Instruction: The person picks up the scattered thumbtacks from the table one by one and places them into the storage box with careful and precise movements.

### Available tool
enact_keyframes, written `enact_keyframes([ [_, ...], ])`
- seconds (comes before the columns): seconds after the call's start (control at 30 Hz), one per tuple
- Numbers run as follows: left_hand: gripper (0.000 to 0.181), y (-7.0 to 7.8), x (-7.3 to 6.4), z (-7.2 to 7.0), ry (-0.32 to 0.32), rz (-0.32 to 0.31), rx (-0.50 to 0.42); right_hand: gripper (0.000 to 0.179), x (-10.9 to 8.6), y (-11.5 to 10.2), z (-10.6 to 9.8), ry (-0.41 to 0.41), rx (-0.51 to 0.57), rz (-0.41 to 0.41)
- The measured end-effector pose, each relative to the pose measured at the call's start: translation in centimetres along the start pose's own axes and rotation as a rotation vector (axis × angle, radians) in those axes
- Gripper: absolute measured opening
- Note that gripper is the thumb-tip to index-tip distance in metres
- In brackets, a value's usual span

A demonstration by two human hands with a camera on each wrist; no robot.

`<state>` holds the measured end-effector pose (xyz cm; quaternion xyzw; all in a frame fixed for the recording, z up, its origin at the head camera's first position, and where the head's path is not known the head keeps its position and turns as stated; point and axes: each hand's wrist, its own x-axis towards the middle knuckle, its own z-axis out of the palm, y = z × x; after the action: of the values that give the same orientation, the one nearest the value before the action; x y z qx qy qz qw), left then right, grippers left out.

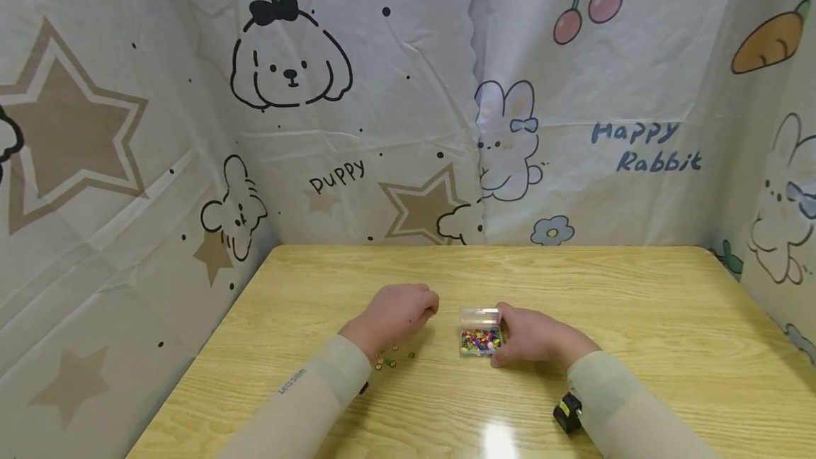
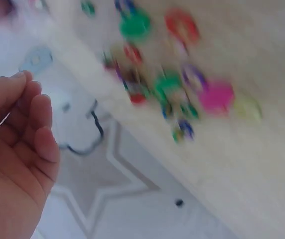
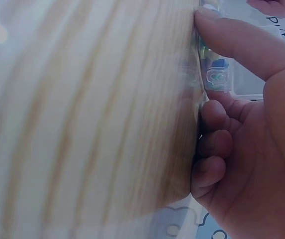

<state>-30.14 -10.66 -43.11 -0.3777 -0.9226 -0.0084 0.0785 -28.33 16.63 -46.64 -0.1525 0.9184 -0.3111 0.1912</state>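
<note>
A small clear plastic box with its lid raised stands on the table, filled with tiny multicoloured pieces. My right hand grips the box by its right side, thumb at the front corner. In the right wrist view that thumb lies along the box edge and the other fingers are curled. My left hand hovers left of the box, fingers curled in and thumb tip meeting the index finger; nothing shows between them. Below its wrist lie several small round pieces, gold and green, resembling thumbtacks.
The left wrist view shows coloured discs and rings, among them a pink disc, blurred on the tabletop. A wood-grain table carries everything. Printed cloth hangs behind and at both sides. A black device sits at the right wrist.
</note>
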Motion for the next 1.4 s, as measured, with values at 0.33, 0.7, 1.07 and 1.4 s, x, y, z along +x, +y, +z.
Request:
enact_keyframes([
  [0.33,0.016,-3.9,-1.6,-0.2,-0.185,-0.200,-0.101,0.061,0.0,-0.2,-0.1,-0.005,-0.001,0.002],
  [0.7,0.022,-4.7,-2.5,1.1,-0.231,-0.203,-0.173,0.063,-0.1,-0.1,0.0,-0.001,-0.003,0.000],
  [1.07,0.024,-4.3,-2.4,1.7,-0.193,-0.203,-0.133,0.063,-0.1,-0.2,0.1,-0.004,-0.011,-0.004],
  [1.4,0.021,-3.1,-2.0,1.1,-0.149,-0.161,-0.111,0.062,-0.1,-0.1,0.0,0.000,-0.012,0.001],
])
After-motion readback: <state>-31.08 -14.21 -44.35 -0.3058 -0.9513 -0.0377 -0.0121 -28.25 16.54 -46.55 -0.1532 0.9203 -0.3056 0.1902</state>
